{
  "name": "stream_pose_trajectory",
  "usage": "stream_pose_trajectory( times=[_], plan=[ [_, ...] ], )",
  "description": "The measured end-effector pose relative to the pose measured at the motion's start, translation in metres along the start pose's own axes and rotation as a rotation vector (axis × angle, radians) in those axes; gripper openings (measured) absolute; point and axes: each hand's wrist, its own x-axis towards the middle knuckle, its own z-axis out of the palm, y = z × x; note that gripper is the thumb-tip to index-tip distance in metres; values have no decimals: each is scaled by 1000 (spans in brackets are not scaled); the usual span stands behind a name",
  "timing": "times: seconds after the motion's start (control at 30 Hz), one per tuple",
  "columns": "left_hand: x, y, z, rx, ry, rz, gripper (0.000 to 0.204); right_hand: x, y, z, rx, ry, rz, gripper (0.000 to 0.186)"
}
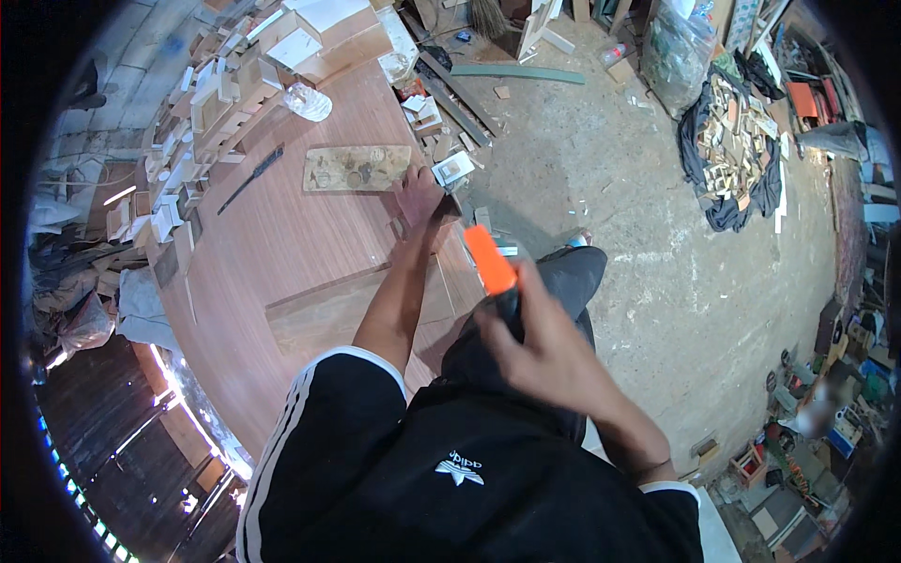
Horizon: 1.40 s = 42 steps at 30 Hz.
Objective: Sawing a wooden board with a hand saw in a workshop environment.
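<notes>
My left hand (419, 199) is at the table's right edge, by the lower right corner of a worn, stained wooden board (357, 169). Its fingers are bent and pressed together, and what lies under them is hidden. Closer to my body and to the right, my right hand (540, 342) is raised beside the table, above my leg. It is closed around the black handle of a tool with a block-like orange head (490, 261); motion blur hides its exact kind. A small white piece (453, 169) sits just right of my left hand.
A long flat board (328, 310) lies on the brown table (253, 249), near my left arm. Further off are a dark, thin file-like tool (251, 178), a clear plastic bundle (308, 102) and stacked wooden pieces (230, 98). Scrap wood (737, 141) heaps on the floor at right.
</notes>
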Motion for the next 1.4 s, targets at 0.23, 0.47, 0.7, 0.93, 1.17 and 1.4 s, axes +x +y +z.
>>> stream_pose_trajectory(
  times=[0.23,0.47,0.7,0.93,1.17,1.4],
  plan=[
    [1,-3,-4,92,-7,7,29,110,58,14,-80,6,41,26],
    [3,-15,21,92,231,126,18,171,138,73,-170,198,-108,32],
    [-5,-3,-9,-45,103,-23,21,125,141,72,-29,154,-162,30],
    [2,-24,24,153,313,10,10,24,110,63,-12,188,-185,40],
    [18,-30,47,277,447,118,6,28,95,61,12,98,-86,38],
    [8,-32,41,148,401,103,12,-9,56,34,91,36,23,28]
  ],
)
